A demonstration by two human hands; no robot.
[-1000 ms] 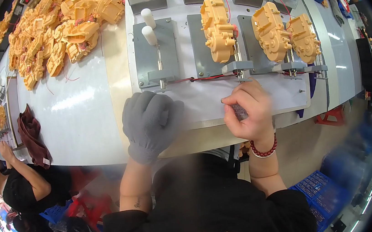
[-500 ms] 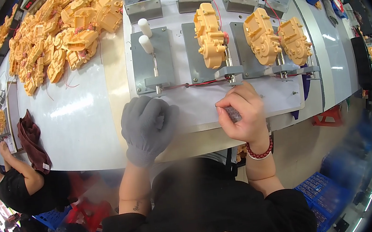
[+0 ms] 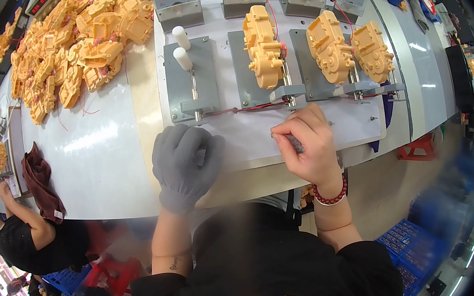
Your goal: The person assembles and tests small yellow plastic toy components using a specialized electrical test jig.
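My left hand (image 3: 183, 166), in a grey knit glove, rests at the front of the white board (image 3: 241, 133). Its fingers are curled in, and whatever may be inside them is hidden. Bare and closed, my right hand (image 3: 309, 147) has its fingers round a small grey thing (image 3: 295, 143), mostly covered. Behind it, a yellow plastic gearbox housing (image 3: 263, 48) stands on a grey test fixture (image 3: 244, 71) with a metal clamp (image 3: 288, 91). Two more yellow housings (image 3: 329, 47) (image 3: 372, 50) are on fixtures to the right. The left fixture (image 3: 174, 88) bears two white pegs (image 3: 182, 59).
Dial meters (image 3: 177, 5) line the back of the board. A large heap of yellow housings (image 3: 79, 43) lies at the far left. A brown cloth (image 3: 41, 182) hangs over the table edge. Another person (image 3: 15, 231) works at the left. A red stool (image 3: 416, 148) stands at the right.
The whole view has shifted very slightly. Both hands keep nearly the same pose and place, and the housings stay on their fixtures.
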